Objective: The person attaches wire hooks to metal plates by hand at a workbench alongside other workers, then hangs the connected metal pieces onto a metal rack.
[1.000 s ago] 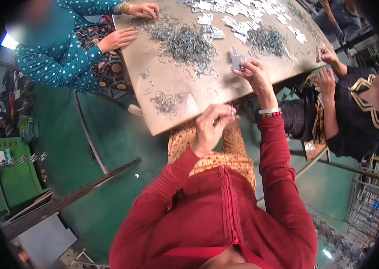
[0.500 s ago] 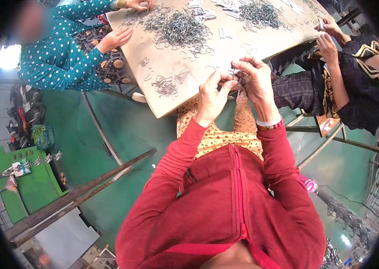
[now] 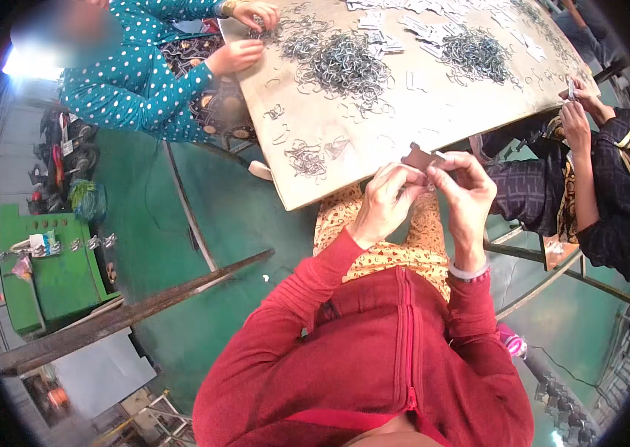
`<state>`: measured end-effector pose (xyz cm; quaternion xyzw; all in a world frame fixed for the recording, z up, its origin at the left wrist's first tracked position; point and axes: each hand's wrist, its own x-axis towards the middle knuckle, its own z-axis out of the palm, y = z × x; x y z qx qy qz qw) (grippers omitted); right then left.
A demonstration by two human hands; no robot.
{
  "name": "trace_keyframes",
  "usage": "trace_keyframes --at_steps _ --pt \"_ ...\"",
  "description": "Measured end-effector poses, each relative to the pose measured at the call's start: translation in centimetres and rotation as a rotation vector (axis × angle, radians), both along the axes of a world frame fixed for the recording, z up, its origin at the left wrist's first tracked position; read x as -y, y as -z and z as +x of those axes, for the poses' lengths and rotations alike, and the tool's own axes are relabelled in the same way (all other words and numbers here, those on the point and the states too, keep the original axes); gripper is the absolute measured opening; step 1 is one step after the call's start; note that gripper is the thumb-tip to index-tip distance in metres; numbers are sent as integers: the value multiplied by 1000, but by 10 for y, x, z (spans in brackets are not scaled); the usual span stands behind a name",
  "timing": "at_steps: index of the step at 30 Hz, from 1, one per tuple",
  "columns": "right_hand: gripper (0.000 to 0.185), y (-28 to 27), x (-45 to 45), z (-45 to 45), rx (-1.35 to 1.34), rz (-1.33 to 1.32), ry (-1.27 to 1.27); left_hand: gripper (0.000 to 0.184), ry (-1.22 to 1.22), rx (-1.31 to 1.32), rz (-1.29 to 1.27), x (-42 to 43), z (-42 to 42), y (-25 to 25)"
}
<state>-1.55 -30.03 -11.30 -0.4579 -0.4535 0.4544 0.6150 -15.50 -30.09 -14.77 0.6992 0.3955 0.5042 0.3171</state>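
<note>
Close together at the table's near edge, my two hands pinch a small flat metal plate (image 3: 419, 158) with a notched outline. My left hand (image 3: 385, 201) has thumb and fingers closed at its lower side. The thumb and bent fingers of my right hand (image 3: 470, 195) grip its right side; what else lies between the fingertips is hidden. To the left, on the tan table top (image 3: 382, 153), lies a small heap of thin bent wire pieces (image 3: 305, 160). Beyond it are larger piles of bent metal wire pieces (image 3: 346, 68).
Another wire pile (image 3: 477, 56) and pale flat plates (image 3: 380, 41) lie farther back. A person in a dotted teal top (image 3: 143, 74) handles small pieces at left; a person in black (image 3: 613, 186) holds a piece at right. A metal bar (image 3: 143, 309) crosses low on the left.
The view has shifted, so the table sits lower and farther right. The metal plate now shows clearly above my fingertips. The left person's hands have come closer together over the table edge.
</note>
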Motion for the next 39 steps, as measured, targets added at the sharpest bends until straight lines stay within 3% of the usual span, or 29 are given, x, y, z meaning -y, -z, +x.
trace_keyframes --at_steps 1,6,7,9,10,16,20,26,29,32,36,39 --pt "17 3 1 1 33 100 -10 16 8 19 -9 2 -1 5" --pt "18 7 1 -1 -100 28 -16 40 -171 204 -45 -12 -16 10" --pt "18 8 1 0 -91 11 -18 35 -205 -26 -64 -30 -33 5" --pt "18 12 3 3 -84 -2 -16 17 -230 -137 -11 -75 -61 19" --pt "18 13 2 5 -84 9 -11 15 -272 -247 -160 -92 -68 11" --pt "18 18 5 15 -38 43 52 15 -198 -768 105 -145 -70 36" --pt "17 15 11 20 -65 35 49 12 -292 -792 230 -151 -69 54" --pt "17 10 18 20 -110 -10 56 11 -425 -855 195 -158 -106 32" --pt "17 9 22 22 -96 23 58 13 -361 -856 115 -163 -102 17" --pt "19 5 27 24 -118 37 48 13 -326 -825 252 -181 -87 16" --pt "22 -1 31 24 -168 54 56 8 -153 -858 193 -204 -44 -9" --pt "23 0 34 25 -155 47 49 12 -67 -1042 63 -225 -28 -2"
